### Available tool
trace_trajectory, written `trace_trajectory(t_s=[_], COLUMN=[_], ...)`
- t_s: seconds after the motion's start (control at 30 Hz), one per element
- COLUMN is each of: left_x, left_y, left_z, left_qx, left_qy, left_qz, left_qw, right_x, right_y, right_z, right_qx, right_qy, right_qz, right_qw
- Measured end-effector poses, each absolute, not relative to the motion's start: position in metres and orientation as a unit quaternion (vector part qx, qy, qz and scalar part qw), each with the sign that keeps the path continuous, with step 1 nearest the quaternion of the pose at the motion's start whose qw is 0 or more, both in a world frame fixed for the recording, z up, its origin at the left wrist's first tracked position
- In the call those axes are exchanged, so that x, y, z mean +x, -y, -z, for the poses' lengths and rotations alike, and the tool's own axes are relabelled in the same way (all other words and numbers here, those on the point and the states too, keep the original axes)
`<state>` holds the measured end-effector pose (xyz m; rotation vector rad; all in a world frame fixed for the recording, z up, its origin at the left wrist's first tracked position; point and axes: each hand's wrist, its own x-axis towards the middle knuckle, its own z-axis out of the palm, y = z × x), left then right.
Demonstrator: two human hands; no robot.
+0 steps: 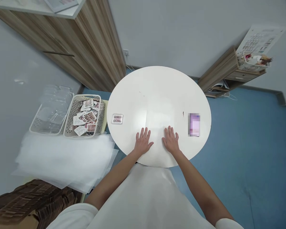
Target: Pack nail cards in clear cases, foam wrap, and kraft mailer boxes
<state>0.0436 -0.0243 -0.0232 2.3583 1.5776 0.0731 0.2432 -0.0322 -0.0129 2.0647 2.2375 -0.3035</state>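
My left hand point(143, 142) lies flat on the white round table point(157, 86), fingers spread, with nothing in it. My right hand point(171, 140) rests the same way a little to the right, palm down and also holding nothing. Left of my left hand sits a small clear plastic case point(117, 119) with two rows of dark pinkish pieces, too small to name. Beyond my right hand lies a purple and pink rectangular item point(194, 124), blurred by pixels. A tiny reddish-brown piece point(183, 114) is near it.
At left stand a white basket point(100, 116) of carded packets and another basket point(46, 132) of clear plastic trays. Translucent sheets point(66, 156) and brown folded cardboard point(38, 200) lie below them. A wooden cabinet point(95, 41) and a small shelf unit point(219, 70) stand behind the table.
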Motion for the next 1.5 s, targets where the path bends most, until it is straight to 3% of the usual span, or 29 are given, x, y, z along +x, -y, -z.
trace_trajectory(t_s=[0.27,0.63,0.87,1.2,1.5], left_x=[-0.044,-0.120,-0.124,-0.101,-0.011], left_y=[-0.002,-0.055,-0.062,-0.042,0.001], left_z=[0.015,0.021,0.027,0.012,0.000], left_qx=[0.736,0.489,0.426,0.420,0.517], left_qy=[-0.636,-0.723,-0.714,-0.683,-0.578], left_qz=[-0.138,-0.293,-0.320,-0.351,-0.312], left_qw=[0.185,0.390,0.455,0.484,0.549], right_x=[0.175,0.050,0.016,0.046,0.164], right_y=[0.019,-0.034,-0.060,-0.044,0.026], right_z=[0.002,-0.007,-0.010,-0.016,-0.004], right_qx=[0.690,0.618,0.571,0.582,0.645], right_qy=[-0.708,-0.540,-0.412,-0.418,-0.488], right_qz=[0.150,0.543,0.660,0.635,0.504], right_qw=[-0.016,-0.177,-0.262,-0.288,-0.305])
